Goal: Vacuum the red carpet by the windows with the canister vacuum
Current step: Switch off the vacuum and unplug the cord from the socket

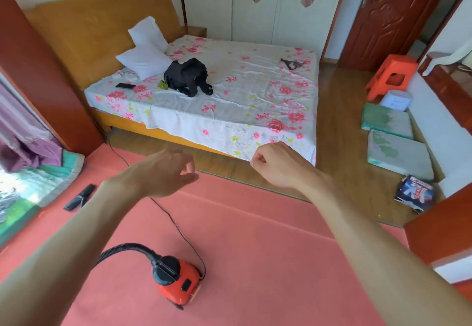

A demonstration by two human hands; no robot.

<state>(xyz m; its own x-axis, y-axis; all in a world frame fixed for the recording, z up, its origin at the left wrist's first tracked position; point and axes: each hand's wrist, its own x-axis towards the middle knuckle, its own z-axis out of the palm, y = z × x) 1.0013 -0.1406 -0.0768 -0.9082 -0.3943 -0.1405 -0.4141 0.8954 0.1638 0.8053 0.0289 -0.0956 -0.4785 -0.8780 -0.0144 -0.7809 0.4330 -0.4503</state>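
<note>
the vacuum (pixel 176 279) is found on the carpet (pixel 255 249), below both hands toward its near edge, with the body angled and the hose (pixel 127 246) led off leftward. the left hand (pixel 163 172) is held loosely open, empty. the right hand (pixel 275 164) is curled closed, also empty. the left hand is judged nearer the hose.

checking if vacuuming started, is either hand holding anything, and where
Nothing is held. The left hand is loosely open, the right hand curled empty; the canister vacuum and its hose lie untouched on the red carpet.
</note>
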